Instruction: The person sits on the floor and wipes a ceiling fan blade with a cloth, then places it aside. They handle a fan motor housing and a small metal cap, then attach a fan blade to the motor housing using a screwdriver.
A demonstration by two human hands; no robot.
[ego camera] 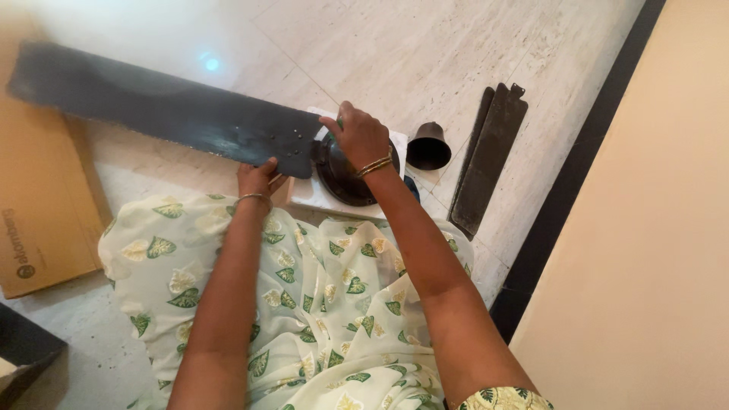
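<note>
A long, flat, dark grey fan blade [159, 106] lies across the pale marble floor [425, 53], its long axis running from the upper left down to the right, where its root end with small screw holes meets a round black fan motor housing [342, 171]. The housing sits on a white foam block [307, 196], just ahead of the person's lap.

The left hand [257, 179] curls under the near edge of the blade's root end, thumb on top, gripping it. The right hand [361, 135] rests on the housing at the joint, fingers bent and closed down toward the blade's end; whether it pinches a screw or tool I cannot tell. The right hand is the nearer one to the joint; the blade stretches away to the left of both hands.

Counted: one blade at the motor, two more dark blades [490, 156] stacked to the right, well apart, one black bell-shaped cup [430, 146] between them and the housing, and one brown cardboard box [38, 212] at left.
</note>
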